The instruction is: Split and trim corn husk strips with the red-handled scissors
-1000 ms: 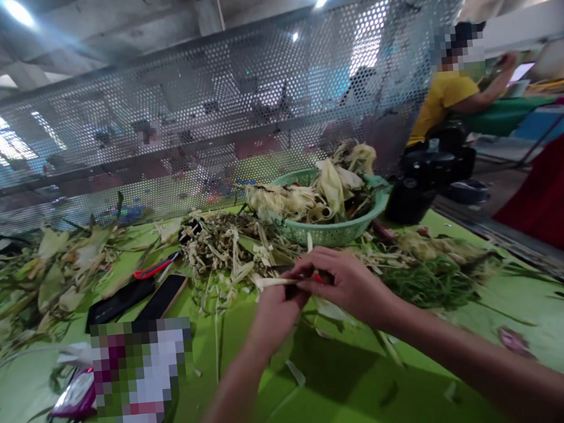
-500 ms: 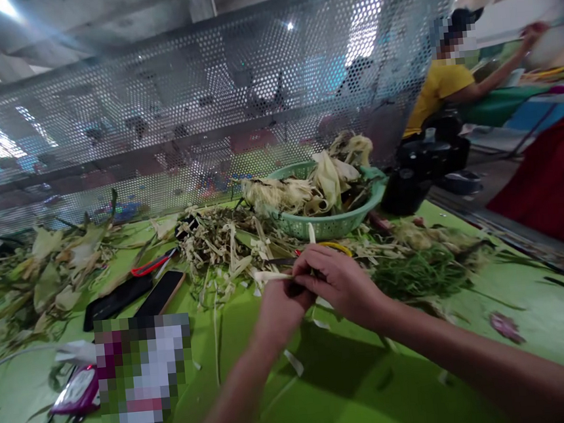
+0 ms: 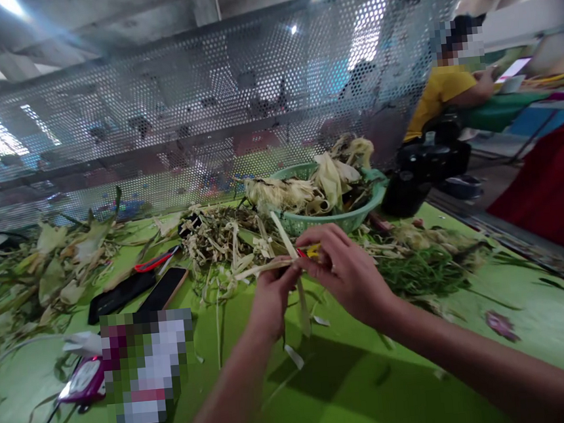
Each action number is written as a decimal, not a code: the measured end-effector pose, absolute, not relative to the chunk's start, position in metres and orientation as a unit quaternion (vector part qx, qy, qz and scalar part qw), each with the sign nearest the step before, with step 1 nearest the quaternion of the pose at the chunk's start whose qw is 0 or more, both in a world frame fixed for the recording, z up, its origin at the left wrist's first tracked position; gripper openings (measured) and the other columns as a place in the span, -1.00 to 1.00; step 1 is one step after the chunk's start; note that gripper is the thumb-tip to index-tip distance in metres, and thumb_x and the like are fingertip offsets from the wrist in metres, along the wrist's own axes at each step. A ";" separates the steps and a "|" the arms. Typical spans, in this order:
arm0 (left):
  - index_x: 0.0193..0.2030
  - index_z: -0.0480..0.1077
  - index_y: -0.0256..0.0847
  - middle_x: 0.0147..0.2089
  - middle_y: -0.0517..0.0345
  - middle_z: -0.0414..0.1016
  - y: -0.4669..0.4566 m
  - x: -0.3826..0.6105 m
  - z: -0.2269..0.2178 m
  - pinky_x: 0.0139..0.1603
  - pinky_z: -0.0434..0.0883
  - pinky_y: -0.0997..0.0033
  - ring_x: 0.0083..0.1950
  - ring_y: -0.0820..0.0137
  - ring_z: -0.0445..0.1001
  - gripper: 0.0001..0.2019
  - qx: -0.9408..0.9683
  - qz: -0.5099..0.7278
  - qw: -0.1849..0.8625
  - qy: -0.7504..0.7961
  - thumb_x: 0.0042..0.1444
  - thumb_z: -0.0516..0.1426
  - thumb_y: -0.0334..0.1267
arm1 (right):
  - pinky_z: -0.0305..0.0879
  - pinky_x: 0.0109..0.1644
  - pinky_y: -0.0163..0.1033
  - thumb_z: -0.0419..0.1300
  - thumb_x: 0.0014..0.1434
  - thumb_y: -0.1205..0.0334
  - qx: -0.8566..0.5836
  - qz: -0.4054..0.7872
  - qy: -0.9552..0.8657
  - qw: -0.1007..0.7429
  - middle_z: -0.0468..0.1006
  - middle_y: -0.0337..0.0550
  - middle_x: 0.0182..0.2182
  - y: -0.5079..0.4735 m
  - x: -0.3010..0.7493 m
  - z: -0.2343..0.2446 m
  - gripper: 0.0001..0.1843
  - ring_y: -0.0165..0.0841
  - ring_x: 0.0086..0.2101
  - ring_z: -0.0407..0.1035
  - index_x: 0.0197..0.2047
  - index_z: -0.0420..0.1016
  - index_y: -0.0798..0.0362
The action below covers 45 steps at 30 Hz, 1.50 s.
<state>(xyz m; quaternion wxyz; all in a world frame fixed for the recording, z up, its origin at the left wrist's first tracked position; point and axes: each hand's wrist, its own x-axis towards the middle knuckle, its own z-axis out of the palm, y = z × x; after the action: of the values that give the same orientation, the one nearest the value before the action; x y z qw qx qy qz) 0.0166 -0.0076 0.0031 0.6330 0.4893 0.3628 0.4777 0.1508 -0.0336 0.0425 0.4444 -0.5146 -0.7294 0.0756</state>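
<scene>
gripping crossed pale strips (image 3: 285, 236) in left hand (image 3: 273, 301); cannot tell for right hand (image 3: 349, 275), just beside; could tear them by overpulling.

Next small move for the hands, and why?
I'd probably use the right hand to fold the tilted pale strip over the sideways strip: the two cross at the fingertips of the left hand, which seem to pinch there, and the right fingertips are close beside.
</scene>
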 end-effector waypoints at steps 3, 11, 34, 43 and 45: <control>-0.20 0.45 -0.22 -0.32 0.13 0.46 -0.004 0.012 0.000 -0.29 0.27 0.47 -0.33 0.44 0.33 -0.67 0.459 0.484 0.632 0.394 0.07 0.11 0.00 | 0.30 -0.40 -0.25 0.12 0.18 0.15 -0.535 0.274 -0.649 0.466 0.44 -0.14 -0.25 -0.028 0.154 0.039 -0.82 -0.42 -0.49 0.31 -0.16 0.28 0.02; -0.20 0.42 -0.22 -0.22 0.11 0.49 -0.001 0.007 -0.001 -0.15 0.31 0.41 -0.22 0.40 0.39 -0.73 0.483 0.493 0.621 0.372 0.12 0.09 -0.07 | 0.28 -0.19 -0.26 0.20 0.10 0.09 -0.483 0.434 -0.600 0.467 0.47 -0.20 -0.34 -0.012 0.162 0.022 -0.76 -0.38 -0.30 0.36 -0.24 0.36 0.08; -0.39 0.41 -0.21 -0.39 0.15 0.41 0.007 -0.012 0.021 -0.31 0.18 0.42 -0.34 0.38 0.30 -0.75 0.763 0.334 0.403 0.379 0.17 0.02 -0.13 | 0.20 -0.32 -0.31 0.17 0.13 0.18 -0.509 0.252 -0.723 0.393 0.50 -0.21 -0.45 -0.015 0.172 0.027 -0.85 -0.37 -0.40 0.32 -0.36 0.49 0.06; -0.43 0.21 -0.18 -0.50 0.24 0.18 0.007 -0.011 0.017 -0.40 0.11 0.43 -0.43 0.44 0.16 -0.78 0.713 0.337 0.474 0.392 0.19 -0.03 -0.15 | 0.30 -0.20 -0.27 0.14 0.13 0.26 -0.487 0.305 -0.708 0.410 0.53 -0.18 -0.33 -0.013 0.169 0.023 -0.86 -0.34 -0.30 0.38 -0.22 0.46 0.05; -0.44 0.20 -0.19 -0.50 0.25 0.16 0.008 -0.011 0.017 -0.40 0.10 0.43 -0.42 0.44 0.14 -0.77 0.716 0.336 0.472 0.388 0.19 -0.02 -0.15 | 0.30 -0.22 -0.28 0.15 0.12 0.28 -0.485 0.309 -0.699 0.425 0.52 -0.18 -0.33 -0.013 0.168 0.024 -0.85 -0.36 -0.31 0.38 -0.20 0.43 0.05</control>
<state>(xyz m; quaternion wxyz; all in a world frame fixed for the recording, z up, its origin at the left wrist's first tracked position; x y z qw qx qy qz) -0.0106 0.0081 0.0171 0.4723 0.7162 0.3884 0.3365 0.1682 -0.0131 0.0238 0.4249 -0.4849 -0.6994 0.3087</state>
